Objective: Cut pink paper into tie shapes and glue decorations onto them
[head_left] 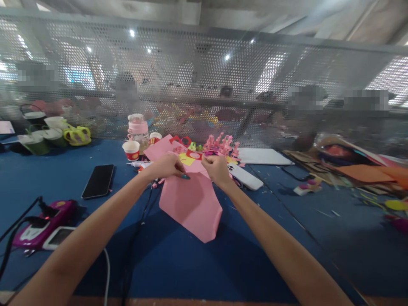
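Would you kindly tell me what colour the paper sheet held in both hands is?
Pink; the paper sheet shows best in the head view.

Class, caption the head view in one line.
Both hands, left and right, hold pink paper above a blue table.

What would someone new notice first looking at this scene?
Probably the big pink paper sheet at the centre of the blue table, gripped along its top edge by the left hand and right hand. Next, the black phone lying to the left, and pink paper flowers just behind the hands.
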### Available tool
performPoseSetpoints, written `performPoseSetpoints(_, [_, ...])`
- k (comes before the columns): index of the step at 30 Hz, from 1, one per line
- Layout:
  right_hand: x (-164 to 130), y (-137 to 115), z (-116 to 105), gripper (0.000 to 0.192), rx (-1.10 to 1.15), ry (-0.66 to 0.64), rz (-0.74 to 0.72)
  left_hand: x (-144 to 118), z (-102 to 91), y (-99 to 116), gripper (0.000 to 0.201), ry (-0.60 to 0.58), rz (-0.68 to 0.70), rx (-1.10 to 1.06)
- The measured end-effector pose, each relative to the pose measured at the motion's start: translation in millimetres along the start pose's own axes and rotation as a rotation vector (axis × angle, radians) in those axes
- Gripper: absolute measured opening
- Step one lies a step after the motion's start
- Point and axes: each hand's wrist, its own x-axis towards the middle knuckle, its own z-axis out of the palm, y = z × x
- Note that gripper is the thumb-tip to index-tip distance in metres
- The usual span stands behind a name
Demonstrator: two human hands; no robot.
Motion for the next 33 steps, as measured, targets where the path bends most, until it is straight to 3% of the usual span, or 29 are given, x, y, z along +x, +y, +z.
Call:
performPoseSetpoints(19, [-5.3, -5.1, 5.2, 0.040, -0.038, 0.006, -0.018, 0.4, 4.4, -1.3, 0.013, -0.055, 0.010, -0.084])
performPoseSetpoints(33, [-0.5, -0.8, 1.0, 0.043, -0.031, -0.072, -0.002, -0.8, -3.6, -3.6, 0.017, -0.109, -0.012, -0.064])
